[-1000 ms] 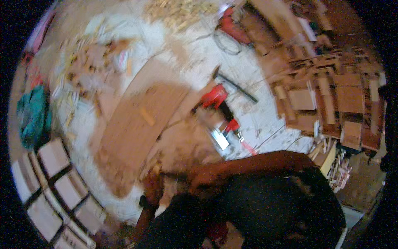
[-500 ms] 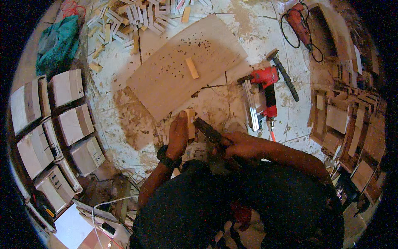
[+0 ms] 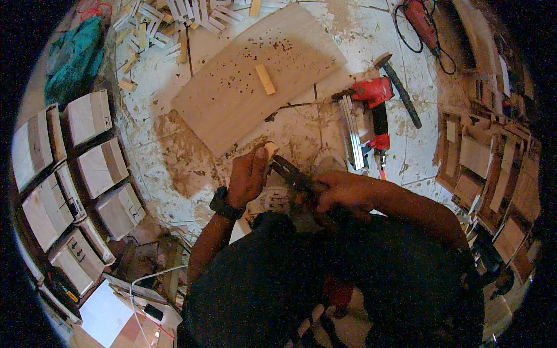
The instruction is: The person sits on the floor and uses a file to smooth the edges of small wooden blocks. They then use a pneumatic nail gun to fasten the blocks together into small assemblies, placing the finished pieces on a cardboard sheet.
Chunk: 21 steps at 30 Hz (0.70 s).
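My left hand [image 3: 246, 181], with a dark watch at the wrist, is closed around a small pale wood strip [image 3: 271, 148]; only its upper end shows past the fingers. My right hand [image 3: 342, 190] grips a dark metal tool that looks like pliers [image 3: 292, 176]. The tip of that tool lies against or right beside the strip; which of the two I cannot tell. Ahead of my hands a brown board [image 3: 232, 116] rests on the floor, sprinkled with small dark bits. One short wood strip [image 3: 265, 79] lies on it.
Right of the board lie a red nail gun [image 3: 371, 93] and a hammer [image 3: 400, 90]. A red corded power tool [image 3: 420, 26] sits farther off. Pale wood pieces [image 3: 194, 14] are heaped at the far left, near a green cloth [image 3: 72, 66]. Wooden panels [image 3: 96, 119] stand left, more [image 3: 478, 151] right.
The wood strip in my left hand has tilted, so less of its length shows. The pliers have turned with it and their jaws now show more clearly. The view has shifted slightly.
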{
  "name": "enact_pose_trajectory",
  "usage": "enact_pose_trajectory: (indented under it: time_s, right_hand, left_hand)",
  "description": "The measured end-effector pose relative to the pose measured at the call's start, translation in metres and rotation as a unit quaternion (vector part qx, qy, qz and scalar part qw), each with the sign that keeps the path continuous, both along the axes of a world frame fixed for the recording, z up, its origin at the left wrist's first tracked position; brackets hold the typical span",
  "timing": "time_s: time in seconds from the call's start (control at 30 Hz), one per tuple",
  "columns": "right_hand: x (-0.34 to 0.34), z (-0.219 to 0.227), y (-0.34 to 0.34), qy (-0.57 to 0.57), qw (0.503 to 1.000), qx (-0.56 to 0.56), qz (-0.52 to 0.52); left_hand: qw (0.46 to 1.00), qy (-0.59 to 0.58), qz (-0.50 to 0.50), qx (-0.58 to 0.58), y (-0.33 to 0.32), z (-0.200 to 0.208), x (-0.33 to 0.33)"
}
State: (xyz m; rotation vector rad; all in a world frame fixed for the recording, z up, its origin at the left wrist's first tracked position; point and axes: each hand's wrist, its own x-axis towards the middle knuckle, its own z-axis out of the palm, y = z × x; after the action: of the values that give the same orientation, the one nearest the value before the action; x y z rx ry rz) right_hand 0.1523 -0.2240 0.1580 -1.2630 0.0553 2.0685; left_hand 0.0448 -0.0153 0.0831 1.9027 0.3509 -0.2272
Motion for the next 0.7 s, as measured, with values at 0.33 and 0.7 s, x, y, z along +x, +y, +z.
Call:
enact_pose_trajectory:
  time_s: [0.33, 0.7]
  right_hand:
    - [0.002, -0.017, -0.008, -0.052, 0.997, 0.059, -0.02]
    - [0.036, 0.022, 0.022, 0.166, 0.984, 0.068, -0.005]
  left_hand:
    - [0.979, 0.102, 0.036, -0.171, 0.002, -0.003, -0.003]
    - [0.995, -0.031, 0.093, -0.035, -0.006, -0.003, 0.002]
